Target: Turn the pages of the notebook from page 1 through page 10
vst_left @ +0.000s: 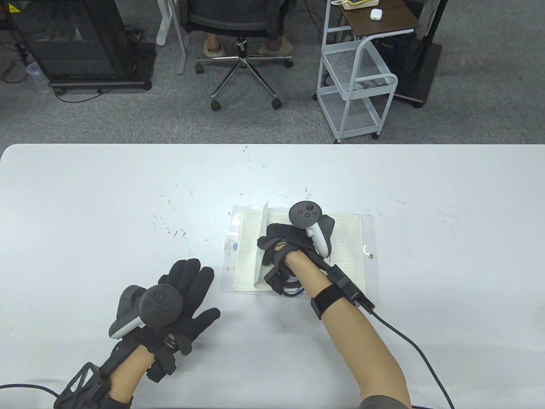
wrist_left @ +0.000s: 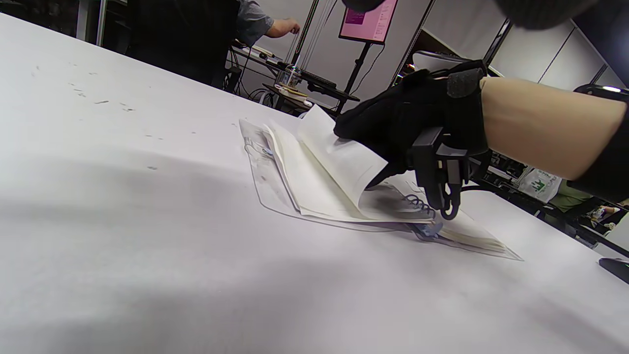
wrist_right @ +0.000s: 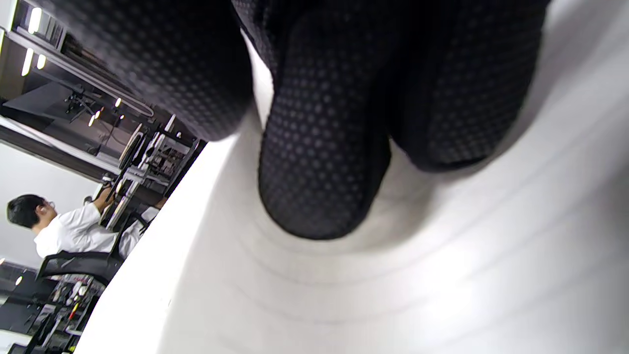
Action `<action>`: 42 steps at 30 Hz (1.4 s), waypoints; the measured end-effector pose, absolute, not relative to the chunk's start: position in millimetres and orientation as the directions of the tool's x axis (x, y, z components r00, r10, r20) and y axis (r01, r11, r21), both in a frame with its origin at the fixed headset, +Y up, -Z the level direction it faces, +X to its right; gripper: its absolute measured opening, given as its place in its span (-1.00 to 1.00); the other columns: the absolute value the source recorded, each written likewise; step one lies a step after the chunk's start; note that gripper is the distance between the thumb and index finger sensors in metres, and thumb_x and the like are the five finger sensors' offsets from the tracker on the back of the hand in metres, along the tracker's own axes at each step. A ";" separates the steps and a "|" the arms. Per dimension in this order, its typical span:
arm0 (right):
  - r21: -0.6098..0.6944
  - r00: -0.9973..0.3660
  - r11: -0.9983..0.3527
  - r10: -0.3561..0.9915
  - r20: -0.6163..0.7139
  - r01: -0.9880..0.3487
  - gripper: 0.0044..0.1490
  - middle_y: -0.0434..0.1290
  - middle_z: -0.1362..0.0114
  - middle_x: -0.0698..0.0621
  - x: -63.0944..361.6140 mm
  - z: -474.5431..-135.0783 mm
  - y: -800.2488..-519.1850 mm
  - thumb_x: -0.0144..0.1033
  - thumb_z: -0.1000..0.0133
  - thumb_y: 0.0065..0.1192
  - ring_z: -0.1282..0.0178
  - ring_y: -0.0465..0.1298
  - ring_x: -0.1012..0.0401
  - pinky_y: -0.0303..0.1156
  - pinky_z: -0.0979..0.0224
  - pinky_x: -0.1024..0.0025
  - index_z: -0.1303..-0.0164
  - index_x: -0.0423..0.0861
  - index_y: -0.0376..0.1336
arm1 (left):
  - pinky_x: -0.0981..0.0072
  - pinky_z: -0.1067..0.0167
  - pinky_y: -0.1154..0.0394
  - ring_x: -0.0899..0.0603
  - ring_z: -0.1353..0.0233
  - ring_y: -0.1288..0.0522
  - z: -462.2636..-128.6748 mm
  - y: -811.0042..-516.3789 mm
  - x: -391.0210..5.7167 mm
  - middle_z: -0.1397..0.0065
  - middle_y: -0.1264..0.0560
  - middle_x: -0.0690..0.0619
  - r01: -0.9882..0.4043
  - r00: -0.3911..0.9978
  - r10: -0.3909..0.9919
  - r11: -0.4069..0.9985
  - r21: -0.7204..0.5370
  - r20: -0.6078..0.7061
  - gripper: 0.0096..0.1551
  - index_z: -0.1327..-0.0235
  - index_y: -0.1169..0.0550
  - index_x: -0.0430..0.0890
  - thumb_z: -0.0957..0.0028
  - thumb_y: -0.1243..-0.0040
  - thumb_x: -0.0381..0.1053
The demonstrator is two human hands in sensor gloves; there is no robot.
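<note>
The notebook [vst_left: 349,255] lies open in a clear plastic cover at the table's middle; it also shows in the left wrist view [wrist_left: 314,191]. My right hand [vst_left: 281,245] is over its centre and holds one lined page [vst_left: 260,243] lifted and curled toward the left side. In the left wrist view the right hand [wrist_left: 393,123] has fingers on top of the bent page [wrist_left: 339,157] and the thumb under it. In the right wrist view the fingertips [wrist_right: 314,172] press on lined paper [wrist_right: 442,275]. My left hand [vst_left: 187,289] lies flat and open on the table, left of the notebook, touching nothing else.
The white table [vst_left: 85,204] carries small dark specks behind and to the left of the notebook. A cable [vst_left: 408,341] trails from my right wrist to the front edge. A white wire cart [vst_left: 357,85] and an office chair [vst_left: 242,51] stand beyond the far edge.
</note>
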State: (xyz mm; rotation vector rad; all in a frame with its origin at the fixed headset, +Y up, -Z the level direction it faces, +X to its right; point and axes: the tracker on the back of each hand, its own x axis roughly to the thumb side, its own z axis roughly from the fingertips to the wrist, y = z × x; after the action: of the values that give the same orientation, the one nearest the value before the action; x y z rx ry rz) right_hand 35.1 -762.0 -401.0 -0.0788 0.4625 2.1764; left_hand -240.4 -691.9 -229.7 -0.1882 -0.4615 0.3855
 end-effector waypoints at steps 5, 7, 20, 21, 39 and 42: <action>0.307 -0.587 -0.517 0.782 -0.211 -0.799 -0.17 0.57 -0.17 -0.28 35.3 -398.2 -759.9 -0.02 -0.06 0.40 0.24 0.81 0.20 0.69 0.10 0.18 -0.29 -0.30 0.16 | -0.49 -0.46 0.09 -0.43 -0.72 0.22 -229.7 -691.9 -240.4 -0.71 0.15 -0.13 -0.318 0.825 0.402 0.911 -0.262 0.396 0.06 -0.65 -0.05 0.03 0.03 0.01 0.50; 0.304 -0.575 -0.507 0.792 -0.204 -0.806 -0.17 0.56 -0.18 -0.29 40.3 -396.6 -755.2 -0.02 -0.06 0.39 0.23 0.80 0.18 0.69 0.10 0.16 -0.30 -0.31 0.15 | -0.49 -0.46 0.10 -0.44 -0.72 0.21 -229.7 -691.9 -240.4 -0.70 0.15 -0.13 -0.318 0.825 0.402 0.911 -0.262 0.396 0.06 -0.65 -0.05 0.03 0.04 0.01 0.50; 0.270 -0.622 -0.573 0.768 -0.153 -0.774 0.18 0.09 -0.49 -0.47 132.8 -388.7 -718.3 0.11 -0.07 0.40 -0.30 0.46 -0.25 0.37 -0.24 -0.26 -0.46 -0.28 -0.22 | -0.49 -0.46 0.10 -0.43 -0.72 0.21 -229.2 -691.8 -240.1 -0.70 0.15 -0.13 -0.315 0.827 0.398 0.913 -0.260 0.396 0.05 -0.65 -0.06 0.03 0.04 0.01 0.49; 0.260 -0.640 -0.595 0.753 -0.149 -0.760 0.20 0.06 -0.50 -0.48 138.8 -387.8 -718.6 0.12 -0.06 0.40 -0.33 0.40 -0.29 0.34 -0.26 -0.30 -0.46 -0.28 -0.23 | -0.49 -0.46 0.10 -0.44 -0.72 0.21 -229.2 -691.8 -240.1 -0.70 0.15 -0.13 -0.315 0.827 0.399 0.913 -0.260 0.396 0.06 -0.65 -0.06 0.03 0.03 0.01 0.49; 0.520 -0.959 -0.810 0.276 -0.072 -0.272 0.59 -0.46 -0.43 -0.60 170.3 -393.2 -772.5 0.64 0.04 0.21 -0.38 -0.44 -0.57 -0.30 -0.32 -0.63 -0.36 -0.17 -0.62 | -0.49 -0.46 0.10 -0.44 -0.72 0.21 -230.0 -694.1 -240.1 -0.70 0.15 -0.13 -0.310 0.834 0.399 0.911 -0.273 0.381 0.06 -0.65 -0.06 0.03 0.04 0.01 0.50; 0.549 -0.962 -0.794 0.261 -0.078 -0.260 0.59 -0.47 -0.42 -0.59 168.5 -391.3 -780.4 0.60 0.03 0.25 -0.38 -0.44 -0.57 -0.31 -0.31 -0.63 -0.34 -0.18 -0.63 | -0.49 -0.46 0.10 -0.44 -0.72 0.21 -230.1 -694.1 -240.1 -0.70 0.15 -0.13 -0.310 0.834 0.398 0.911 -0.273 0.381 0.05 -0.65 -0.06 0.03 0.04 0.01 0.50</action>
State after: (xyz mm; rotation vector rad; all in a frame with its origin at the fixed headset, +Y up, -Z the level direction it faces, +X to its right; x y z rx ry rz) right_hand 168.5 -780.4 -391.3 0.0022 0.8384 2.7399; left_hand -240.1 -694.1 -230.1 -0.2043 -0.4460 0.3781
